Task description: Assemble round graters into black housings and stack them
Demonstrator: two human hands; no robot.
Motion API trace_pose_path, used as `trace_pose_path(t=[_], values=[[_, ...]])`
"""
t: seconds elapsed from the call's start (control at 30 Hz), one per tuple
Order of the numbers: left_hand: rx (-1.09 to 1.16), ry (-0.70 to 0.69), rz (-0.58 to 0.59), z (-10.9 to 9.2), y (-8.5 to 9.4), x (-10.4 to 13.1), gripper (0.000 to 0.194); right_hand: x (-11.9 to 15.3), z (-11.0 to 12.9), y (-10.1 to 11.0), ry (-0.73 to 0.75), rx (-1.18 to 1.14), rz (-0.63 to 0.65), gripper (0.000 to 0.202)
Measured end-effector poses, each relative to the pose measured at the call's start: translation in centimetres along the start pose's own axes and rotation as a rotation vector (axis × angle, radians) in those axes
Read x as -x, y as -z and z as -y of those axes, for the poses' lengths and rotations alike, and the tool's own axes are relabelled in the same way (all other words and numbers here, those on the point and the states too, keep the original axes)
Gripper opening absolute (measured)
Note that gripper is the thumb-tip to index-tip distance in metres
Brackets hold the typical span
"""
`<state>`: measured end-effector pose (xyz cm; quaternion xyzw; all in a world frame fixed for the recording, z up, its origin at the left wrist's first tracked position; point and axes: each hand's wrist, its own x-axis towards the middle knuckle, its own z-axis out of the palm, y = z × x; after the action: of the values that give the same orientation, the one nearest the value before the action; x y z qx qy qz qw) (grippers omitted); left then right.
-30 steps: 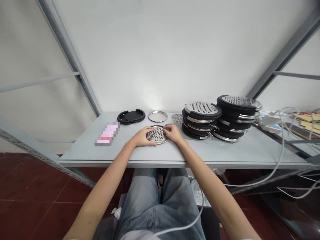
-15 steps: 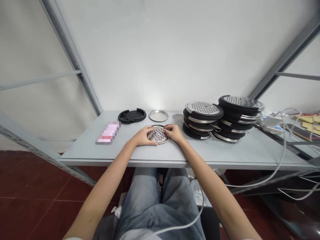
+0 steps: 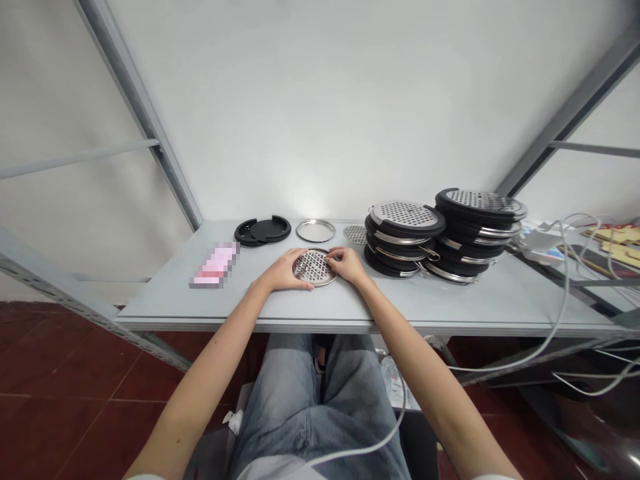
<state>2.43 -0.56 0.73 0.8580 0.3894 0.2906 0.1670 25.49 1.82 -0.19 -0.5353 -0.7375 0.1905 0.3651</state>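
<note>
A round perforated metal disc (image 3: 314, 268) with a raised rim lies flat on the grey table, between my hands. My left hand (image 3: 289, 271) grips its left edge, thumb at the near rim and fingers at the far side. At the right edge, my right hand (image 3: 347, 263) has its fingers bent and pressed together on the disc's surface; whether they pinch something small is hidden. Behind the disc lie a plain shallow metal plate (image 3: 315, 231), a loose perforated disc (image 3: 355, 234) and black round parts (image 3: 263, 231).
Two stacks of black-and-metal round pieces, a shorter one (image 3: 405, 237) and a taller one (image 3: 475, 233), stand to the right. A blurred pink object (image 3: 216, 265) lies at the left. A white cable (image 3: 563, 313) hangs over the table's right part. Metal shelf posts flank the table.
The view has shifted very slightly. My right fingers have shifted a little on the disc; my left hand keeps its hold.
</note>
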Motion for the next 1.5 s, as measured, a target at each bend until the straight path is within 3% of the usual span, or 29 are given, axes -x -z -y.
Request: trace_pose_path(t=[0.37, 0.83, 1.17, 1.5], values=[[-0.023, 0.123, 0.025, 0.22, -0.14, 0.04, 0.117, 0.26, 0.26, -0.05, -0.008, 0.080, -0.009, 0.015], [-0.021, 0.004, 0.006, 0.39, -0.13, 0.05, 0.097, 0.32, 0.30, -0.16, 0.006, 0.085, -0.032, 0.026], [-0.062, 0.031, -0.055, 0.74, -0.36, 0.08, 0.080, 0.46, 0.18, 0.01, -0.168, 0.169, -0.143, 0.029], [-0.037, -0.003, -0.051, 0.19, -0.20, 0.15, 0.071, 0.68, 0.49, 0.13, -0.186, 0.219, -0.187, 0.029]])
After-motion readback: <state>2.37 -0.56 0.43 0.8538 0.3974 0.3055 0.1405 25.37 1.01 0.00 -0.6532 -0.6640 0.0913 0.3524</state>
